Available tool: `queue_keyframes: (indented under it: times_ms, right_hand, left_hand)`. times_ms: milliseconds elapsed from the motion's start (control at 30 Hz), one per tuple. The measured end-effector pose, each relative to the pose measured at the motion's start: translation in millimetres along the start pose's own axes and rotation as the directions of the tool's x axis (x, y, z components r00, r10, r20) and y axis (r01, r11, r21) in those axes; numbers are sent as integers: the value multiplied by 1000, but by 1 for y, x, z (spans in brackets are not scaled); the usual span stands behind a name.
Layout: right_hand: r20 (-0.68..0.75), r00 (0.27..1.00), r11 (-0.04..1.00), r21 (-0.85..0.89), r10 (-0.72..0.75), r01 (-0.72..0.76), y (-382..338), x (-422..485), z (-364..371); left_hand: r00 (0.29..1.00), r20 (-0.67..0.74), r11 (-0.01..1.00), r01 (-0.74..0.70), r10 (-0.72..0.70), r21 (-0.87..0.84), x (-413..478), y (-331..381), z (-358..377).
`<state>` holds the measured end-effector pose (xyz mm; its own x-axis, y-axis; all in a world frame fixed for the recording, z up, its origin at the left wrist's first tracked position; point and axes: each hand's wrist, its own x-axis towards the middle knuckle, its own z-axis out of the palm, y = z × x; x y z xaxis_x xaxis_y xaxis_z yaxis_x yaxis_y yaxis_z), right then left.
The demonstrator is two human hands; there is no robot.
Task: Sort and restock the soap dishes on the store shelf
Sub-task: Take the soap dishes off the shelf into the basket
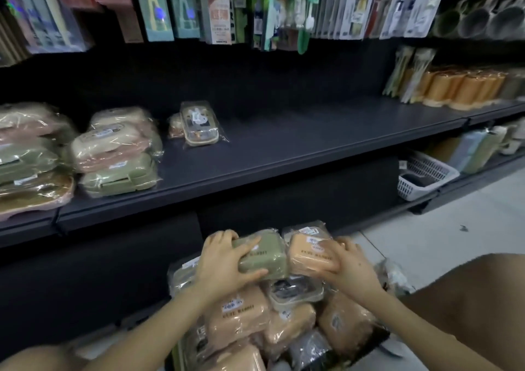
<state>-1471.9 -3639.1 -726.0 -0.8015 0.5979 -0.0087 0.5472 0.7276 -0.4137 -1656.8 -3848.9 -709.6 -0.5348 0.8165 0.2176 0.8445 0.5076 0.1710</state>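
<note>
Head view: both hands are low in the middle of the frame, on top of a pile of wrapped soap dishes (250,322). The left hand (224,262) grips a green plastic soap dish (262,257), a box shape with round corners, sealed in clear film. Its fingers curl over the far end and its thumb presses the near side. The right hand (349,265) holds an orange plastic soap dish (308,257) of the same shape. The orange one sits just beside the green one and seems to touch it. Both dishes are at the top of the pile, below the dark shelf board (312,137).

At the left of the frame, stacks of pink, cream and green wrapped dishes (116,154) stand on that board. A clear-lidded dish (199,126) stands on its own near them.

The dishes look light and hard, so one hand can likely lift each. The shell should not bend. The film looks shiny and slippery, though, and it may slide over the plastic. A good hold would be across the narrow way, thumb on one long side and fingers on the other. The squeeze should land on the hard shell, not on loose wrap. Pulling a loose corner of film could tear it. A drop might crack a dish or pop its lid.
</note>
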Motion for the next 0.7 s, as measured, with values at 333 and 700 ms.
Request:
queue_keyframes:
  times_ms: [333, 700]
  right_hand:
    - [77, 997, 997, -70, 23, -18, 16, -7, 24]
    - [85, 995, 991, -114, -58, 67, 3, 15, 13]
  left_hand:
    - [973, 213, 992, 102, -84, -75, -26, 12, 24]
    - [892, 453, 1000, -6, -4, 19, -10, -7, -2]
